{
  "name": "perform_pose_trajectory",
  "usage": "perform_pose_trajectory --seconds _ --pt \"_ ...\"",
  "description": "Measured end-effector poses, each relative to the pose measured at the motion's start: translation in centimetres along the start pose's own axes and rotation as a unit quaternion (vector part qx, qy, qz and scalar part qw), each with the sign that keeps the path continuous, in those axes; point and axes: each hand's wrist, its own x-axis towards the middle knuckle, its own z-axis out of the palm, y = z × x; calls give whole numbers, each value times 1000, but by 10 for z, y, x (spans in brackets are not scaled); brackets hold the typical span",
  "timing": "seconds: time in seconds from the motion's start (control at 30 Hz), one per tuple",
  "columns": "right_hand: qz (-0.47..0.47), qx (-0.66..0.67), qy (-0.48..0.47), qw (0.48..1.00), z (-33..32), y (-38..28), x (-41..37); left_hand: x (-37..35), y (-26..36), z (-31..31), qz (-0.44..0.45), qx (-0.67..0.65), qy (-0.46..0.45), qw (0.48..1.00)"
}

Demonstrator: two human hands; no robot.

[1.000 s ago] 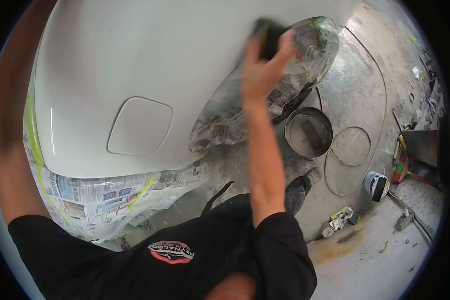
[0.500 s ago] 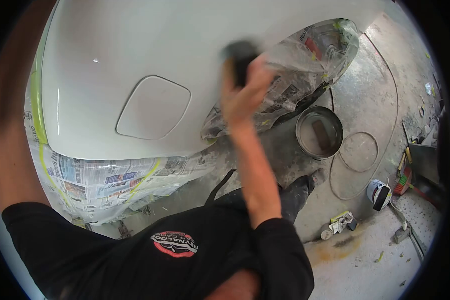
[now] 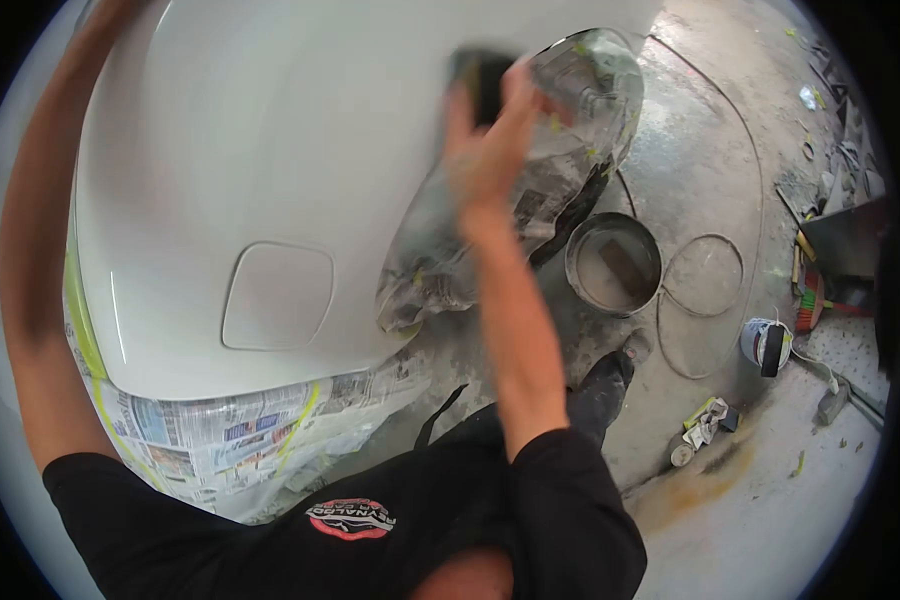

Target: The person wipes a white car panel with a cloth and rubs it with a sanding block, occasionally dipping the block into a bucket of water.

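My right hand point(image 3: 488, 165), blurred by motion, grips a dark sanding block point(image 3: 483, 82). It is over the white car body panel point(image 3: 270, 140), beside the wheel arch. Newspaper and clear plastic point(image 3: 530, 195) cover the wheel opening just right of that hand. Lower on the panel is a closed fuel door point(image 3: 278, 297). My left arm stretches up along the panel's left side, and its hand lies beyond the top of the view.
Newspaper masking point(image 3: 235, 430) with yellow-green tape covers the car's lower edge. A round bucket point(image 3: 572, 272) holding a brown block in liquid stands on the floor. A looped hose point(image 3: 757, 160), a white tub point(image 3: 753, 345) and a brush point(image 3: 810, 305) are to the right.
My view has shifted, so the fuel door sits lower and the wheel opening farther left. My right hand, still holding the block, has moved forward along the wheel arch's edge.
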Motion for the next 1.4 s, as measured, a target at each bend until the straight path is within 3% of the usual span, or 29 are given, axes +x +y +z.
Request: perform_pose_trajectory --seconds 0.07,0.17,0.23,0.3,0.33,0.37,0.47,0.53,0.6,0.67,0.7,0.77,0.8,0.83,0.87,0.93,0.97,1.03,1.13,1.23,1.37,1.4 --pt "-68 -25 -53 996 -12 -19 -82 2 -1 -1 8 -9 -6 1000" --pt "-90 -11 -75 993 -17 -4 -87 1 -14 3 -1 -27 -4 1000" --pt "-93 -29 -26 995 -1 38 -5 2 -5 3 -5 -35 -1 999" --pt "15 -44 -12 999 3 79 94 4 6 -2 9 -44 6 999" --pt "104 -20 -20 994 3 104 132 6 -5 1 29 -21 3 999" --pt "130 -54 1 990 2 109 153 3 -25 5 49 1 -1 999" --pt "89 -20 5 996 7 97 111 3 -30 5 58 -6 -14 998" --pt "-39 -32 25 998 7 47 37 2 -28 4 35 -31 -10 999" --pt "-61 0 -30 998 -9 13 -17 -5 -31 5 -1 -58 2 998" --pt "-72 16 -43 996 -7 22 -28 -6 -30 3 -16 -84 9 996" --pt "-74 -15 -27 997 -5 38 11 -8 -31 5 -22 -99 4 995" --pt "22 -63 -2 998 2 86 98 -6 -37 8 -10 -107 14 994" --pt "130 0 12 991 7 123 136 -6 -38 7 -6 -110 18 994" --pt "186 -34 2 982 3 147 168 -8 -38 6 -14 -99 16 995" --pt "192 -61 -26 979 -5 161 186 -9 -36 7 -21 -88 18 996" --pt "251 100 -63 961 -22 177 194 -5 -35 4 -14 -71 12 997" --pt "326 223 -92 914 -38 182 185 -5 -35 2 -5 -63 2 998" --pt "453 450 -137 757 -82 178 154 -5 -37 4 3 -39 -4 999" --pt "516 559 -115 639 -124 190 99 -8 -38 12 -6 2 -10 1000" --pt "552 562 -88 609 -157 203 60 -20 -26 14 -13 85 -25 996" --pt "641 444 -71 622 -209 225 12 -55 45 19 89 78 -119 986" --pt "649 394 -68 647 -221 236 -1 -67 70 27 74 44 -117 989"
